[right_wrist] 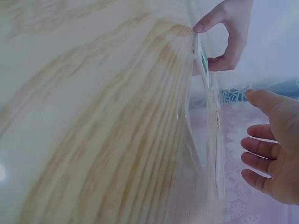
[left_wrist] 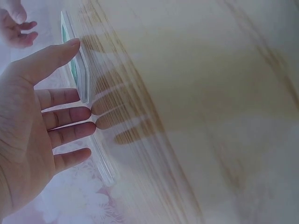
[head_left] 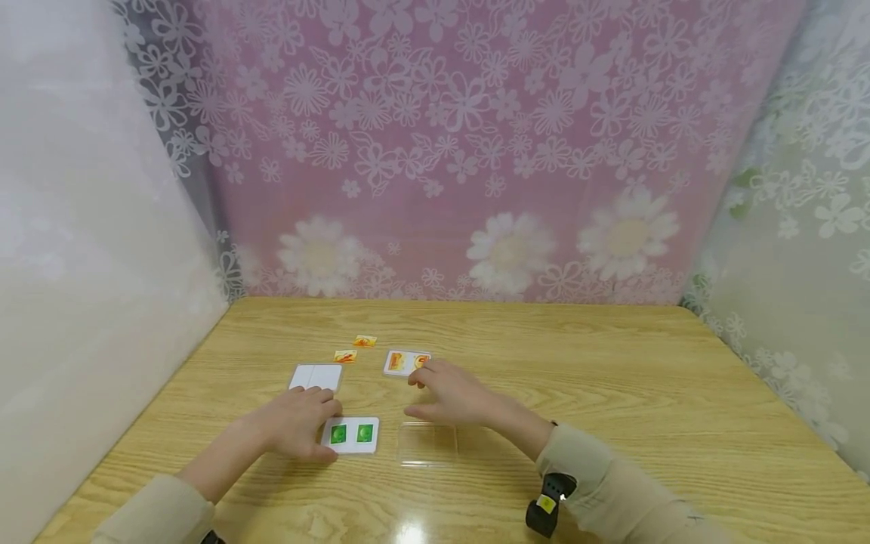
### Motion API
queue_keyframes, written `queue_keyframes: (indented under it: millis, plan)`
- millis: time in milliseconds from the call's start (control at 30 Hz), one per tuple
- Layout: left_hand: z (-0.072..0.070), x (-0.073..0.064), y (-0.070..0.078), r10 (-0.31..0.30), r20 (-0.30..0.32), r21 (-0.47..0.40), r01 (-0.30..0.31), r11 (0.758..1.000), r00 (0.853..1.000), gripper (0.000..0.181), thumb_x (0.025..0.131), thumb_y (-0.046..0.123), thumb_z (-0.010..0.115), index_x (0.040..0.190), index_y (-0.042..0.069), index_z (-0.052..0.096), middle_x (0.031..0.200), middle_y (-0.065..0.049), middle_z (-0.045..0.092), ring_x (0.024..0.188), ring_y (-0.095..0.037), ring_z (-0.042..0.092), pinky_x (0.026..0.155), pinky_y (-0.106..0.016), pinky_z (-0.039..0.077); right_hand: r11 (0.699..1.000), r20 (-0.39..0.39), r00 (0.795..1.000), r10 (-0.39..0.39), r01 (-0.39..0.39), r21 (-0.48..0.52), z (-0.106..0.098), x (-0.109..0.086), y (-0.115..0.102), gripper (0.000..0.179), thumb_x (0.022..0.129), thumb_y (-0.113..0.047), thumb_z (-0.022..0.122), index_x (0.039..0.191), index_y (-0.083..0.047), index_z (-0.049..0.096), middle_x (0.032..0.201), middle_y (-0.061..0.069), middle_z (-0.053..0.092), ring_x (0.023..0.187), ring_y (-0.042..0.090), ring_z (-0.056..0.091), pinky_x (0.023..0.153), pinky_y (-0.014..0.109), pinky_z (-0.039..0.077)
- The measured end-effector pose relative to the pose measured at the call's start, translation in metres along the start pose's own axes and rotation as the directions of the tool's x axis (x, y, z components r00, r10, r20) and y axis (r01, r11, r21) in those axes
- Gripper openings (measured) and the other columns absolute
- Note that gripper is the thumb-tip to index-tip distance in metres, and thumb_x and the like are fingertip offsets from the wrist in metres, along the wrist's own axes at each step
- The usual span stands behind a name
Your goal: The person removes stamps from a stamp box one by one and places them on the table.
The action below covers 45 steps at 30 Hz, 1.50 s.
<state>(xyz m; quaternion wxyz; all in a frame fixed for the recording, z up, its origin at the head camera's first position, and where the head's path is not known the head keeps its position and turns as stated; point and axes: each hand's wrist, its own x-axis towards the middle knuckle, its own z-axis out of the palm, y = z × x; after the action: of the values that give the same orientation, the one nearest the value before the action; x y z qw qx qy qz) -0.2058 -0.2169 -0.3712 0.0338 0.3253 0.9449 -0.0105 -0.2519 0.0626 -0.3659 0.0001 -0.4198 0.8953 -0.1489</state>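
Observation:
A white card with two green pictures (head_left: 352, 436) lies flat in a clear case near the front of the table. My left hand (head_left: 299, 425) spans that case at its left end, thumb on the near edge and index finger on the far one. In the left wrist view the thumb and index finger grip the case (left_wrist: 85, 77) between them. My right hand (head_left: 457, 394) hovers with bent, spread fingers and nothing in it. Its fingertips overlap the card with orange pictures (head_left: 408, 363). Just below it lies an empty transparent case (head_left: 428, 443).
A blank white card case (head_left: 319, 375) with a dividing line lies beyond the left hand. Two small orange-yellow picture pieces (head_left: 345, 356) lie loose behind it. Floral curtains (head_left: 442, 151) enclose the wooden table (head_left: 612, 393) at the back and sides.

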Motion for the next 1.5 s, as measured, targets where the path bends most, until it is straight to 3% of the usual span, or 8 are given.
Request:
queue_keyframes:
  millis: [200,433,700,1100,1500]
  plan:
    - [-0.001,0.000,0.002,-0.009,0.016,-0.006,0.009,1.000,1.000,0.055,0.072,0.054,0.069,0.107,0.012,0.061,0.101,0.001,0.056,0.093,-0.019,0.053,0.080,-0.045,0.043,0.999,-0.001,1.000,0.005,-0.005,0.045,0.003,0.013,-0.013,0.045,0.087,-0.040,0.062,0.116,-0.006,0.061,0.106,0.004,0.060,0.098,0.016,0.053,0.086,0.033,0.043]
    - [0.001,0.001,0.001,-0.002,-0.002,0.011,0.002,1.000,1.000,0.054,0.071,0.053,0.070,0.104,0.012,0.061,0.098,0.002,0.056,0.090,-0.019,0.053,0.077,-0.044,0.044,0.999,0.038,0.999,0.010,-0.012,0.049,0.011,0.028,-0.026,0.044,0.086,-0.043,0.063,0.115,-0.009,0.061,0.106,0.000,0.060,0.097,0.013,0.053,0.080,0.026,0.044]
    - [0.000,0.002,0.000,-0.004,-0.011,0.027,0.004,1.000,1.000,0.053,0.072,0.051,0.070,0.105,0.011,0.061,0.097,0.001,0.056,0.090,-0.019,0.054,0.078,-0.045,0.044,0.982,0.066,0.998,0.009,-0.021,0.189,0.023,0.039,-0.030,0.045,0.084,-0.040,0.067,0.113,-0.007,0.061,0.100,-0.001,0.059,0.090,0.009,0.054,0.073,0.019,0.044]
    - [0.003,0.001,-0.001,-0.015,-0.001,0.024,0.015,1.000,1.000,0.055,0.072,0.052,0.070,0.106,0.011,0.061,0.103,-0.001,0.057,0.094,-0.021,0.054,0.082,-0.047,0.044,0.972,0.061,0.998,0.029,-0.043,0.231,0.035,0.046,-0.035,0.042,0.077,-0.035,0.075,0.107,-0.007,0.063,0.091,-0.003,0.057,0.083,0.006,0.051,0.072,0.017,0.042]
    - [0.000,-0.001,0.002,-0.009,-0.003,0.020,0.009,1.000,1.000,0.054,0.072,0.051,0.070,0.106,0.011,0.061,0.100,0.000,0.056,0.091,-0.019,0.053,0.079,-0.045,0.045,0.949,0.122,0.992,0.031,-0.067,0.307,0.040,0.050,-0.034,0.032,0.075,-0.029,0.078,0.094,-0.007,0.065,0.080,-0.006,0.056,0.071,0.004,0.046,0.064,0.017,0.040]
